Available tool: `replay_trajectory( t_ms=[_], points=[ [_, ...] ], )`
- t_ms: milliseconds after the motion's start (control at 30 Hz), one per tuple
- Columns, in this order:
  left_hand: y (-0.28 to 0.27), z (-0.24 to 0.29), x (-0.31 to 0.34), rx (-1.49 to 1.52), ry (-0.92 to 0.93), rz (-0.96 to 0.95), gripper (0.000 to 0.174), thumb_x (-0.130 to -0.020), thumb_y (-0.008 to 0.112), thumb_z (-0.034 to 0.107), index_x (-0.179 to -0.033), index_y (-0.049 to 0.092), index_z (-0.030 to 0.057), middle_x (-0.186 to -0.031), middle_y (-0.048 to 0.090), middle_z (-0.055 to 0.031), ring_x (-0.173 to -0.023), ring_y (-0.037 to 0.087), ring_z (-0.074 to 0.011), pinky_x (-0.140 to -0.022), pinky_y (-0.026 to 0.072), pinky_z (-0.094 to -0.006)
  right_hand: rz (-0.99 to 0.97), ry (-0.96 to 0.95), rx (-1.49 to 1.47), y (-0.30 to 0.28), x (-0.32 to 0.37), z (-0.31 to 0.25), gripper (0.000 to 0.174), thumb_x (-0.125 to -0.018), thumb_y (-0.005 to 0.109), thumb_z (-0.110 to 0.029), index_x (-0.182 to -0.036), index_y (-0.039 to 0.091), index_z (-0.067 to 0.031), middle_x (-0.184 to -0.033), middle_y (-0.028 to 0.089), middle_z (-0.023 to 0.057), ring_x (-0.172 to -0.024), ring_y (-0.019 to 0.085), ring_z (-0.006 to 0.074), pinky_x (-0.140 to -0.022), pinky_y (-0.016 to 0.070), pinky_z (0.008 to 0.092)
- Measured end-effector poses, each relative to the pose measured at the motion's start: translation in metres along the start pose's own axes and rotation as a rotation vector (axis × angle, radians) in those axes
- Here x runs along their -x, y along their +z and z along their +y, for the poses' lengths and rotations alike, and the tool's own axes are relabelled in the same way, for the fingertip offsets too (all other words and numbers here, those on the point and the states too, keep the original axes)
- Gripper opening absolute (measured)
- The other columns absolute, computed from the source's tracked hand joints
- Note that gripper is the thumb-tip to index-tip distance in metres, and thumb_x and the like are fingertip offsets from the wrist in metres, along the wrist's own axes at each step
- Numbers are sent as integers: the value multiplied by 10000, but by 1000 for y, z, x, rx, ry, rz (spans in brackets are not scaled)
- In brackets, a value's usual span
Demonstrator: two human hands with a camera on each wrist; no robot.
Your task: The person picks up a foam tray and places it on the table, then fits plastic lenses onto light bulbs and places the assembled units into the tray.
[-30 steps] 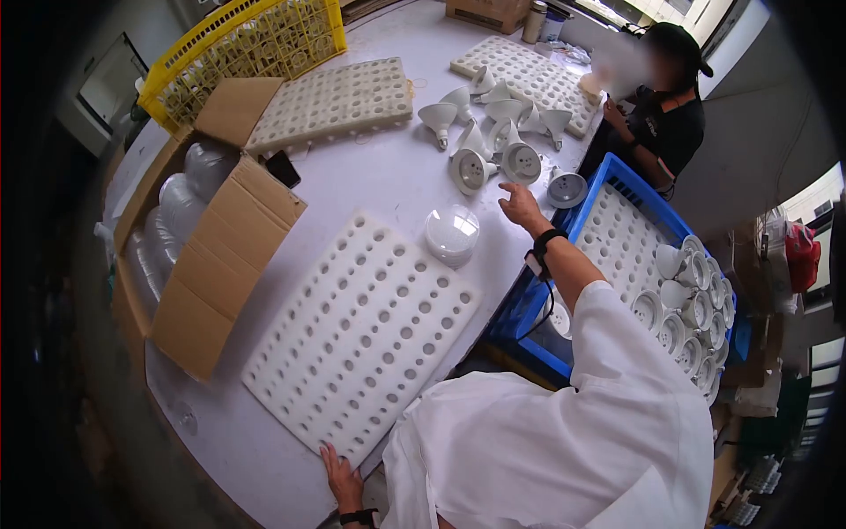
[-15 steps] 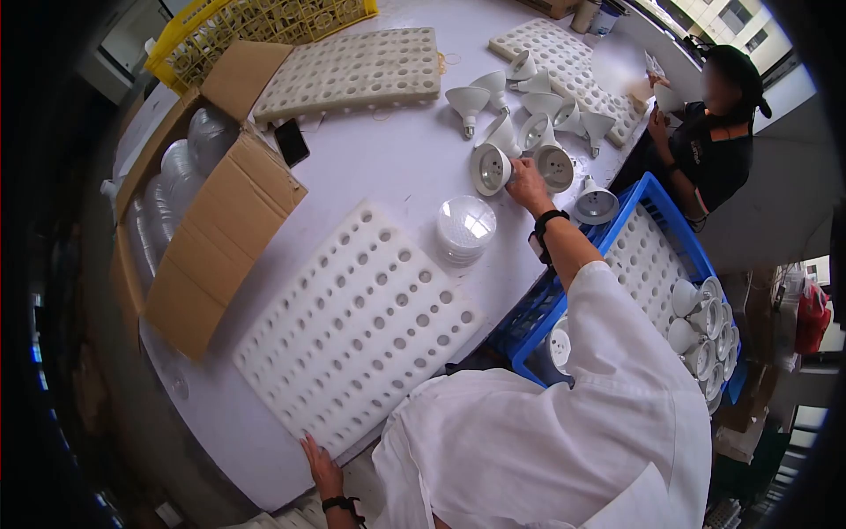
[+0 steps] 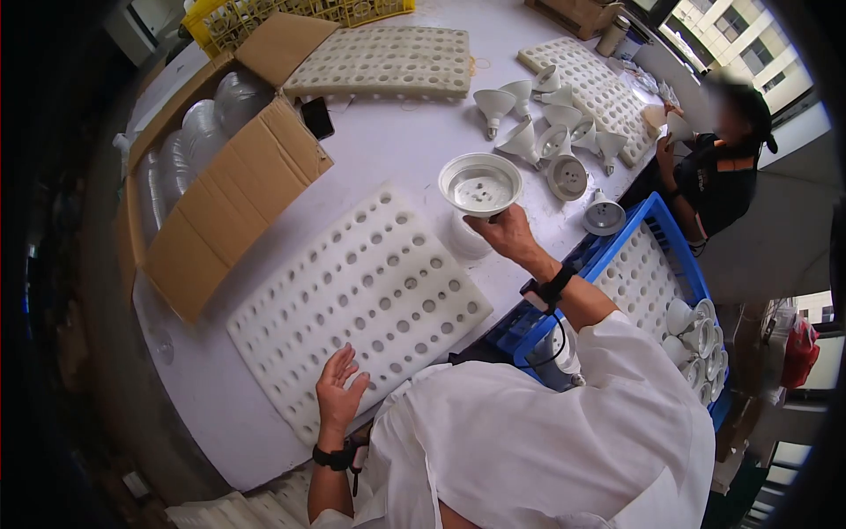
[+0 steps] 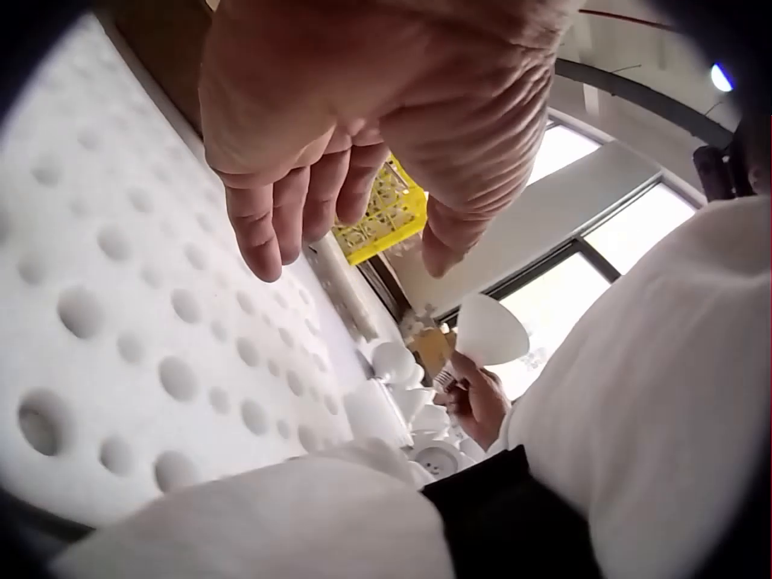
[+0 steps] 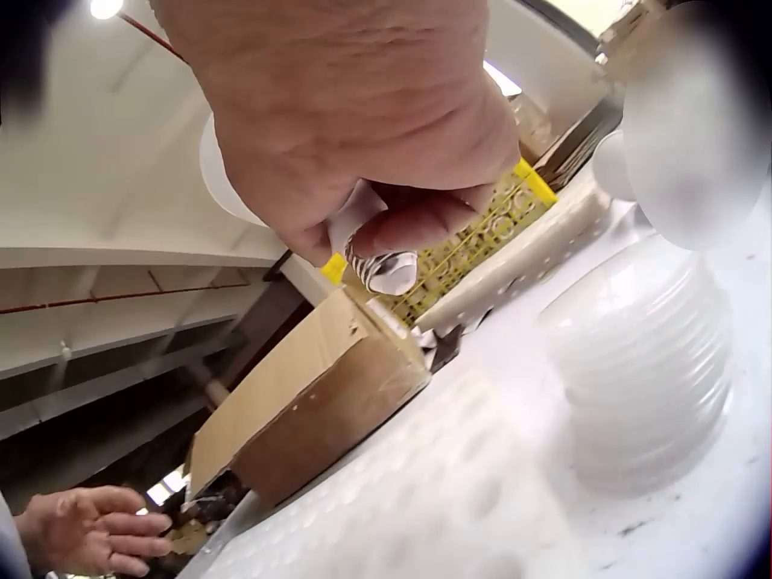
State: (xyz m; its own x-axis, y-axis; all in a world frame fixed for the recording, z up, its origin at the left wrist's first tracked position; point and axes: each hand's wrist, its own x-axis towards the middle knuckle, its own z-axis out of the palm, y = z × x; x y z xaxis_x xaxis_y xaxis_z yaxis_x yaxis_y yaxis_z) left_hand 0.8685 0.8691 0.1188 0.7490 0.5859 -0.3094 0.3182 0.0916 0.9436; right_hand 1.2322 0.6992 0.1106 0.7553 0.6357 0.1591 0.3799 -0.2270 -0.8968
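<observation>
My right hand [image 3: 511,236] grips a white cone-shaped lamp housing [image 3: 480,187] near its narrow end, the wide mouth facing up. Its metal screw base [image 5: 384,268] pokes out beneath the fingers in the right wrist view. Under the housing stands a stack of clear round lens covers [image 5: 645,374], partly hidden in the head view. My left hand [image 3: 339,392] is held over the near part of a white foam board [image 3: 291,326] with rows of holes, fingers spread and nothing in them. More lamp housings [image 3: 564,176] lie in a group farther back.
An open cardboard box [image 3: 238,203] of plastic-wrapped goods stands at left, with a phone [image 3: 317,119] beside it. Other foam boards [image 3: 379,62] and a yellow crate [image 3: 220,26] are behind. A blue crate [image 3: 656,212] holds more housings at right, near another person [image 3: 718,181].
My right hand has reached into the group, taken one lamp housing and brought it back above the lens covers. My left hand has left the foam board's near corner and risen over it.
</observation>
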Motion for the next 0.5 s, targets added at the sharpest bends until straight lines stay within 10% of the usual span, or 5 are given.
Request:
replay_trajectory(
  t_ms=[133,267,367,500],
  points=[
    [71,35,-49,258,207,-168,597,-717,737,63,-1243,463,-6,-1223,537,-140,-1175,500,-273,-954,428,-371,-385,-118,-77,76,55,-62,488,-737,700,-220,-1155,509,-55,-982,608,181,-871,612,317,-755,501,376],
    [54,-10,-54,-165,323,-204,438,-733,740,120,-1134,572,66,-1098,604,-65,-1011,564,-196,-903,431,-338,-484,-324,-11,120,93,-59,511,-732,696,-218,-1154,484,-20,-1066,554,201,-903,589,380,-751,510,431],
    [46,-24,-44,-304,474,-96,329,-785,659,122,-1108,606,87,-1097,618,-82,-1032,571,-244,-906,432,-375,-744,-142,62,119,93,-66,546,-718,716,-223,-1177,489,-32,-1118,543,184,-984,566,351,-815,495,408],
    [20,-51,-37,-582,509,-2,335,-791,631,123,-1125,611,102,-1131,610,-101,-1077,552,-285,-948,405,-411,-322,-287,333,68,54,-28,620,-694,740,-260,-1221,490,-49,-1213,503,190,-1139,462,355,-922,427,424]
  ],
)
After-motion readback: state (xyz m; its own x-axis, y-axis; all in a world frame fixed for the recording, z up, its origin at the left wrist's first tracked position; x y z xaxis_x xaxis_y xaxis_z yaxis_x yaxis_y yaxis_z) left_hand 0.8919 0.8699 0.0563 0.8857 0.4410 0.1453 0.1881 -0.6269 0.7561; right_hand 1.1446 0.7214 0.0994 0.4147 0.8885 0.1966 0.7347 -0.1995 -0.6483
